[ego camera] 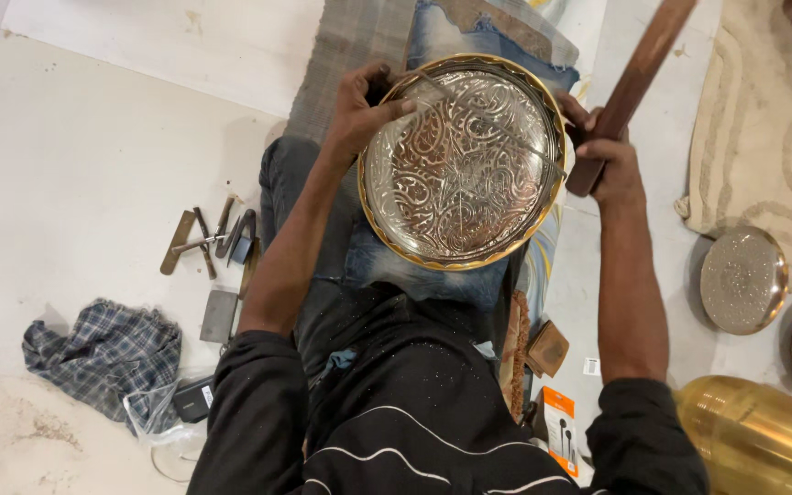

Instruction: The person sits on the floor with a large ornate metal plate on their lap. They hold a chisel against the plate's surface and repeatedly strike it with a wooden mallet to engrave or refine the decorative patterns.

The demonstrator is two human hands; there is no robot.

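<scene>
A round engraved metal plate [462, 170] with a gold rim rests on my lap, covered in swirling patterns. My left hand [364, 105] grips its upper left edge and pinches a thin metal tool that lies across the plate's face. My right hand [607, 165] is at the plate's right edge, closed around a long brown wooden stick [632, 87] that slants up to the right.
Several small metal tools [213, 240] and a grey block [219, 316] lie on the floor to the left, near a checked cloth [107, 357]. Two more engraved plates [742, 280] and a brass vessel [758, 435] sit right. A woven mat [772, 137] lies at upper right.
</scene>
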